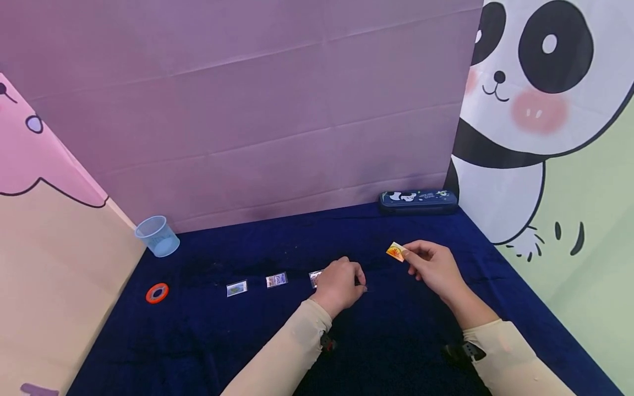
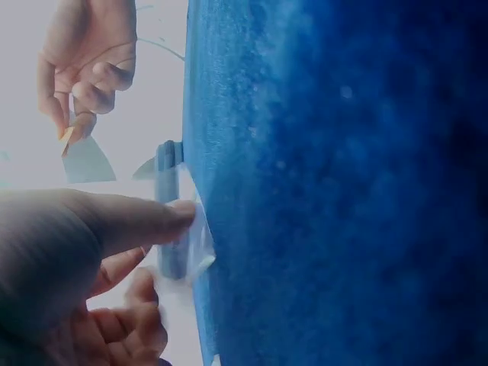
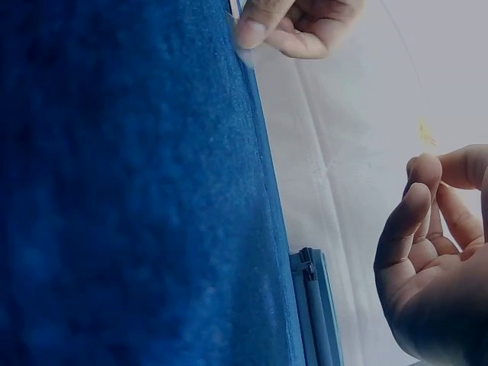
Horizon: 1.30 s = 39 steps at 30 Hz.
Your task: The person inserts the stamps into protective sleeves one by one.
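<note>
Between the thumb and fingertips of my right hand (image 1: 436,269) is a small card (image 1: 395,252) with an orange and yellow picture, raised over the cloth. My left hand (image 1: 340,283) is low over the dark blue cloth, pinching a clear plastic sleeve (image 2: 200,236) at its edge. Under and beside that hand lies a small picture card (image 1: 313,278), partly covered by the fingers. Two more picture cards, one purplish (image 1: 276,280) and one greenish (image 1: 236,288), lie in a row to its left.
An orange-red ring (image 1: 157,293), like a tape roll, lies at the left. Behind it a light blue plastic cup (image 1: 157,236) stands by the wall. A dark blue pencil case (image 1: 418,202) with pandas rests at the back right. Printed hangings border the table.
</note>
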### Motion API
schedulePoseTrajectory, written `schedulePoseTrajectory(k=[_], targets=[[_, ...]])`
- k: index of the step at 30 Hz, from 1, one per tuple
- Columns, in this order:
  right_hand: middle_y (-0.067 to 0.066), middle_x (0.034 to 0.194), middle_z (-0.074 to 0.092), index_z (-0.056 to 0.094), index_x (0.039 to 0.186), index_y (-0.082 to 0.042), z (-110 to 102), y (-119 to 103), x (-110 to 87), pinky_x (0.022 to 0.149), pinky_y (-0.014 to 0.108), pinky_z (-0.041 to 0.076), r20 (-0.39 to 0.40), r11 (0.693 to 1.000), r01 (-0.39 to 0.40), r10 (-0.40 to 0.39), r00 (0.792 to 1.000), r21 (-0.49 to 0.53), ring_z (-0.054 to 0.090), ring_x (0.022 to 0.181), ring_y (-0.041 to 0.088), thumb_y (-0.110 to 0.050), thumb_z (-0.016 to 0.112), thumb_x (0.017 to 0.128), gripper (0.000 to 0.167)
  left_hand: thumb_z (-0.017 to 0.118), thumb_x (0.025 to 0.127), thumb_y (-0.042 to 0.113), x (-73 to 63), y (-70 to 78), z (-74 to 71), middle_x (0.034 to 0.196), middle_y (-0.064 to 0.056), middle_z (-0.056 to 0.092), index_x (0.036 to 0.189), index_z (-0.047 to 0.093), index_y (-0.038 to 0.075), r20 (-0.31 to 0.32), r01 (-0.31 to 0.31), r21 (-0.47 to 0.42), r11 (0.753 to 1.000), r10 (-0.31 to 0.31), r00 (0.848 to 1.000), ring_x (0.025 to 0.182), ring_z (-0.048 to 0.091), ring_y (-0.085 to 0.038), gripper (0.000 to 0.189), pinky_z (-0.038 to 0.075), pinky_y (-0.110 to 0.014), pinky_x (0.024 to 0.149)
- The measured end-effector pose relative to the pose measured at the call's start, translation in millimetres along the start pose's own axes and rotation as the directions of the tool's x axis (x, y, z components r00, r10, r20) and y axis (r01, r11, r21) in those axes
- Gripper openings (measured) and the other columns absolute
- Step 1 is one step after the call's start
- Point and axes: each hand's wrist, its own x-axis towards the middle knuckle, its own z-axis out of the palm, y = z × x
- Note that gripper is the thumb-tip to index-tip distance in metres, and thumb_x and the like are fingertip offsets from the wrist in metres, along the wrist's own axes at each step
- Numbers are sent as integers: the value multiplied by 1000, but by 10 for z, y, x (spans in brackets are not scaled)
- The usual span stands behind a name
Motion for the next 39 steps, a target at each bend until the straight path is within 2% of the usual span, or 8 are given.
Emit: schedulePoseTrajectory(k=[4, 7, 11, 17, 22, 27, 32, 39], targets=[[25, 109, 67, 70, 123, -1, 2, 1, 0, 62, 31, 57, 15, 1000, 2, -2, 1000, -4, 66, 75, 32, -30, 65, 106, 34, 83, 92, 33, -39, -21, -109, 85, 18, 59, 83, 66, 33, -16, -11, -110, 994, 10, 1000, 81, 54, -6, 19, 47, -29, 73], [25, 108, 68, 70, 121, -2, 8, 6, 0, 63, 32, 58, 30, 1000, 10, -10, 999, 3, 67, 74, 31, -30, 66, 106, 33, 80, 95, 29, -75, -60, -245, 83, 19, 62, 89, 69, 31, -36, -10, -242, 970, 2, 999, 75, 55, -4, 13, 48, -28, 70], [22, 104, 69, 70, 119, -2, 24, -19, -16, 61, 32, 58, 44, 999, 36, -36, 998, 15, 67, 73, 29, -30, 68, 105, 31, 75, 99, 27, -139, -141, -475, 90, 16, 65, 101, 73, 28, -85, -10, -406, 914, -27, 996, 73, 57, -7, 3, 49, -29, 66], [17, 99, 69, 70, 120, -5, 73, -162, -71, 58, 31, 54, 45, 997, 72, -73, 996, 15, 63, 69, 24, -31, 69, 104, 31, 73, 101, 25, -246, -293, -850, 98, 13, 71, 112, 78, 23, -192, -74, -570, 818, -45, 980, 70, 54, -17, 12, 45, -29, 60], [13, 95, 68, 72, 120, -9, 117, -366, -80, 55, 31, 52, 59, 989, 149, -149, 987, 3, 62, 68, 24, -27, 69, 104, 25, 74, 101, 24, -345, -354, -1156, 97, 8, 70, 113, 78, 20, -297, -151, -620, 770, -52, 954, 66, 49, -20, 14, 41, -29, 59], [13, 94, 67, 73, 118, -10, 157, -654, -52, 52, 32, 50, 91, 975, 223, -221, 971, -9, 60, 67, 24, -22, 68, 104, 19, 75, 100, 27, -445, -403, -1349, 93, 6, 69, 107, 80, 22, -358, -187, -613, 768, -58, 932, 68, 52, -20, 9, 43, -30, 60], [13, 89, 67, 73, 116, -12, 218, -965, -5, 55, 32, 50, 99, 952, 306, -302, 948, -21, 60, 68, 25, -22, 69, 104, 16, 74, 100, 32, -540, -407, -1465, 90, 4, 70, 107, 81, 23, -367, -195, -620, 760, -60, 928, 68, 53, -20, 13, 43, -31, 59], [13, 84, 66, 74, 115, -11, 372, -1370, 46, 61, 30, 53, 76, 907, 419, -420, 904, 31, 59, 67, 24, -16, 69, 103, 14, 70, 102, 30, -630, -407, -1531, 93, 1, 76, 107, 81, 17, -345, -188, -671, 717, -78, 935, 56, 48, -17, 18, 41, -28, 52]])
